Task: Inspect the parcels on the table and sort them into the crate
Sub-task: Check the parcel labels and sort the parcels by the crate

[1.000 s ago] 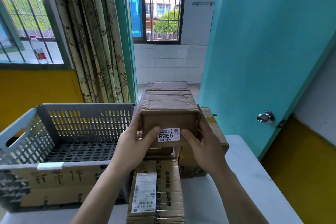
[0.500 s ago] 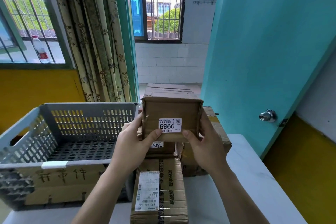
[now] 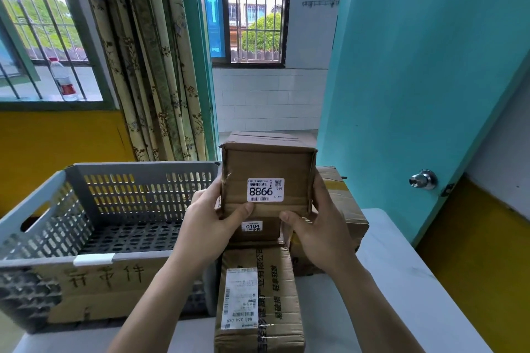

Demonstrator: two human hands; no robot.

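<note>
— Holding it up off the table (image 3: 415, 281), was she? Which parcel?

— The small cardboard box (image 3: 266, 175), raised in front of the camera with one broad face turned toward it. That face carried a white label (image 3: 265, 190) printed upside down, the big digits reading 9988 once turned round, with a barcode strip and a small QR square.

— And the hands?

— Both were on it. The left hand (image 3: 206, 223) wrapped the box's left edge, fingers curled behind it and the thumb pressed on the front face just below the label. The right hand (image 3: 321, 226) mirrored that on the right edge, its thumb lying along the bottom of the same face. Neither was open; each gripped the box between thumb and fingers.

— What sat under it?

— Another brown parcel marked 0104 (image 3: 252, 226) showed just beneath the held box, between the two thumbs. In front of that lay a long carton (image 3: 272, 295) with printed characters along its top and a white shipping label (image 3: 240, 298). A larger taped box (image 3: 341, 209) stood behind the right hand.

— The crate?

— A grey perforated plastic crate (image 3: 114, 195) stood to the left on the same table, with nothing visible on its slotted floor. A cardboard sign (image 3: 94, 286) with handwritten characters covered its near wall, with a strip of white tape on the rim above it. The held box was to the right of the crate, not over it.

— Anything else?

— A water bottle (image 3: 61, 77) stood on the window ledge at far left.
</note>
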